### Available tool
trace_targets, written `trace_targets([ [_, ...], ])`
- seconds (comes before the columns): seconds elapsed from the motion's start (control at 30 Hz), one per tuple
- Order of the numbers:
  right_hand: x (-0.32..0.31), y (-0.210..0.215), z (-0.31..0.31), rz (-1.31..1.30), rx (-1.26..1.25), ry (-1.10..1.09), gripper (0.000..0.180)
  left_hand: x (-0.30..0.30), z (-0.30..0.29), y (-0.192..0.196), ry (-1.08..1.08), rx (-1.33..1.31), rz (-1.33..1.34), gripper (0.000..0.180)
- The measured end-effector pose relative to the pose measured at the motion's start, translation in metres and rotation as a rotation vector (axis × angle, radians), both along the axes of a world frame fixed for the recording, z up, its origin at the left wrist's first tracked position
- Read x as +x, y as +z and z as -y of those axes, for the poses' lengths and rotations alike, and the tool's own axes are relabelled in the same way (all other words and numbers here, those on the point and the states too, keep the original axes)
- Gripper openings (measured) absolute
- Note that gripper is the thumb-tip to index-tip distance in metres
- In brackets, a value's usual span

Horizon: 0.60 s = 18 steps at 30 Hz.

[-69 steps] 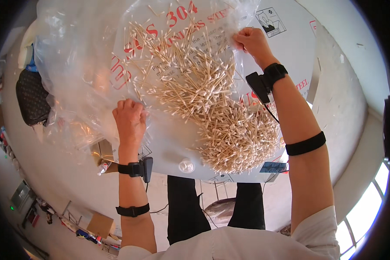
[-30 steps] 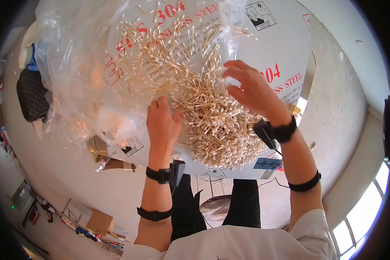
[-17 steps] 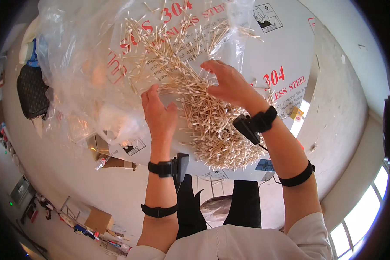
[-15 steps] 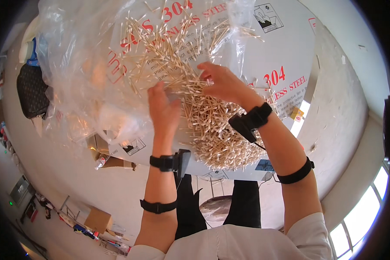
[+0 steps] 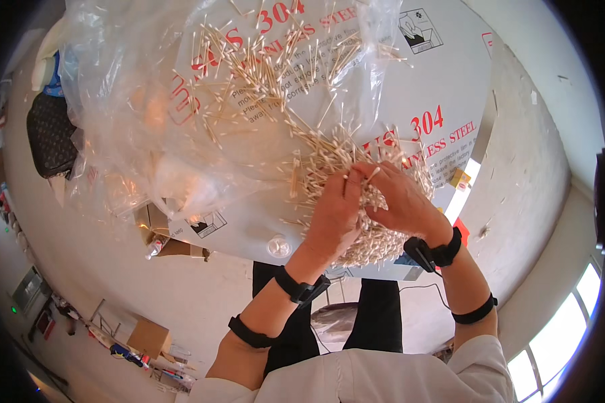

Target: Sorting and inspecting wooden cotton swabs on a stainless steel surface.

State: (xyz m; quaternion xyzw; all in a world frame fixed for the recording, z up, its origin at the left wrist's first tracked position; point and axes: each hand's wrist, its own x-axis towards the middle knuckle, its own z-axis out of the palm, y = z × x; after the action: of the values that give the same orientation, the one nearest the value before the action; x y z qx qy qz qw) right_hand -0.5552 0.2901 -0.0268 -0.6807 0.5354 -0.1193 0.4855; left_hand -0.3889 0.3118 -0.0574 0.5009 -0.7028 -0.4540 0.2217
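Observation:
A dense heap of cotton swabs (image 5: 370, 254) with pale sticks and white tips lies on the film-covered sheet (image 5: 464, 80) near its front edge. My left hand (image 5: 336, 213) is in the heap's left side, fingers pressed together around swabs partly hidden beneath them. From the right, my right hand (image 5: 407, 201) curls over the same heap, thumb and fingers around some cotton swabs. The fingertips of both hands meet near the heap's middle. Farther off, loose swabs (image 5: 269, 67) are scattered over the sheet and a clear plastic bag (image 5: 128, 121).
A small round clear container (image 5: 279, 246) stands by the front edge, left of my left wrist. Open cardboard (image 5: 175, 247) shows below the sheet's left side. A dark patterned bag (image 5: 50, 138) lies farther left, and a small yellow box (image 5: 460, 179) is at the right edge.
Both hands have come back toward me and together, from apart at the heap's far end onto its middle. My left hand moved right, uncovering the round container. Some far swabs have been drawn nearer.

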Motion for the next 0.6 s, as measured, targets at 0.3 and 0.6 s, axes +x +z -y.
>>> trace_targets([
  [0.3,-0.049,-0.011,0.007,0.065,-0.059,-0.348,0.053,0.033,0.037,-0.018,0.076,-0.224,0.225,0.047],
  [0.6,0.017,-0.06,0.091,-0.16,-0.59,-0.002,0.021,0.081,0.063,-0.052,-0.083,-0.205,0.598,0.02],
])
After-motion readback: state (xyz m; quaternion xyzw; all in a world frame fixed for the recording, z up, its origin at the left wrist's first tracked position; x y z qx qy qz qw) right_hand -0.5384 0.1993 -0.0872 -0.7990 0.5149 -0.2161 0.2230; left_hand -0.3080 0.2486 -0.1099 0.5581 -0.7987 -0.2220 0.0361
